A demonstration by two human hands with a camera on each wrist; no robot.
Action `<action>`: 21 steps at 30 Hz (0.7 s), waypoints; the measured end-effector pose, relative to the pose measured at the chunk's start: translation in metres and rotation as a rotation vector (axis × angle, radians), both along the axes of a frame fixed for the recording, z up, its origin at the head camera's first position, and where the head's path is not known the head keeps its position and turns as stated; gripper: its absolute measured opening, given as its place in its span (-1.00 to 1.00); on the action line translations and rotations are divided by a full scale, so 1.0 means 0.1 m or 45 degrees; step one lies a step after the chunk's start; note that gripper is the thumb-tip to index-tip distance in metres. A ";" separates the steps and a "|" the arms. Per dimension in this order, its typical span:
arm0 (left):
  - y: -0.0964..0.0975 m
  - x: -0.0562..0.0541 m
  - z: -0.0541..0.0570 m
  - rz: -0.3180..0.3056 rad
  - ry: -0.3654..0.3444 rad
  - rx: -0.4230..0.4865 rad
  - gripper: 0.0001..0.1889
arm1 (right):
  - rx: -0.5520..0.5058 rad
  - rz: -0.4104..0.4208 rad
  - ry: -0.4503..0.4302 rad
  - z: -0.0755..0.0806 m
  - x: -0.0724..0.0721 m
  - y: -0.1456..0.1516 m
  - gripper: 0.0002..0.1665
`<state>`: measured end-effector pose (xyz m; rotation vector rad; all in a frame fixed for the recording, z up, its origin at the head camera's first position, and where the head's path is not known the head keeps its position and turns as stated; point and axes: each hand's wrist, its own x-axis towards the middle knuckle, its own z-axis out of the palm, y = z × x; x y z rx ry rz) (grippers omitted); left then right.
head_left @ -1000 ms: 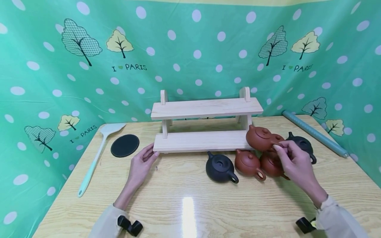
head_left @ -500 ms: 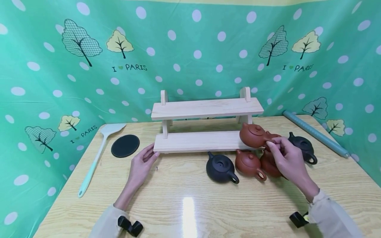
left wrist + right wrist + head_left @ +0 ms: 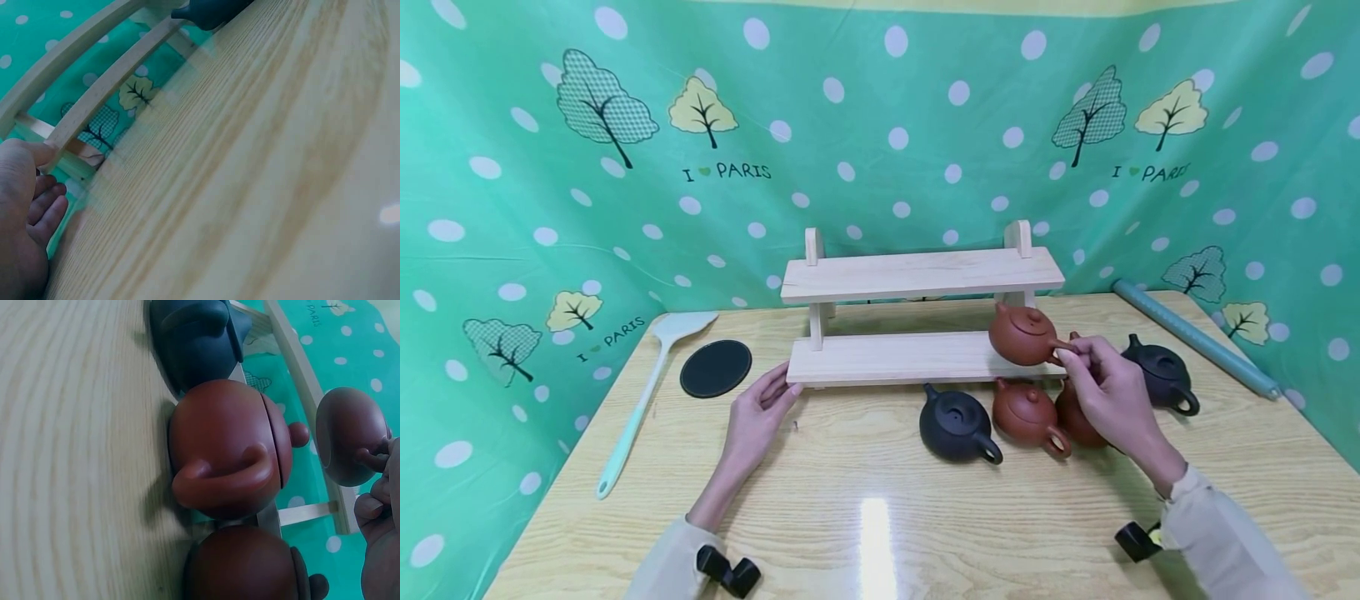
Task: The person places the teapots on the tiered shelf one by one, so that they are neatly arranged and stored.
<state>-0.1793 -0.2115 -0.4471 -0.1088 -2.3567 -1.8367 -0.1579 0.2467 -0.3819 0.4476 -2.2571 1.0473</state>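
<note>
My right hand (image 3: pixel 1111 390) pinches a reddish-brown teapot (image 3: pixel 1022 335) by its handle, spout toward the left. In the head view the teapot overlaps the right end of the lower board of a two-tier wooden shelf (image 3: pixel 887 357). The right wrist view shows the held teapot (image 3: pixel 350 434) raised above the others. At the shelf's left end, my left hand (image 3: pixel 762 412) grips the lower board's corner between thumb and fingers. In front of the shelf stand a black teapot (image 3: pixel 955 425) and a brown teapot (image 3: pixel 1024 412). Another brown teapot (image 3: pixel 1075 417) is partly hidden behind my right hand.
A second black teapot (image 3: pixel 1161 375) stands right of my right hand. Behind it lies a blue-green roll (image 3: pixel 1195 337). On the left are a black round coaster (image 3: pixel 716 368) and a pale green spatula (image 3: pixel 643 408). A green dotted cloth (image 3: pixel 880 108) hangs behind the table.
My right hand has carried the brown teapot leftward and slightly up, from over the other brown teapots to over the lower board's right end. My left hand stays on the shelf.
</note>
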 end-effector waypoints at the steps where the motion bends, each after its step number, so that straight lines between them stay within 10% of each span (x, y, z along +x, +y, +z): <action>1: 0.00 0.00 0.00 0.001 -0.001 -0.005 -0.44 | 0.001 0.002 0.000 0.01 -0.01 -0.01 -0.97; 21: 0.01 -0.01 -0.02 0.017 0.010 -0.004 -0.46 | -0.024 0.079 0.033 0.09 -0.16 -0.18 -0.96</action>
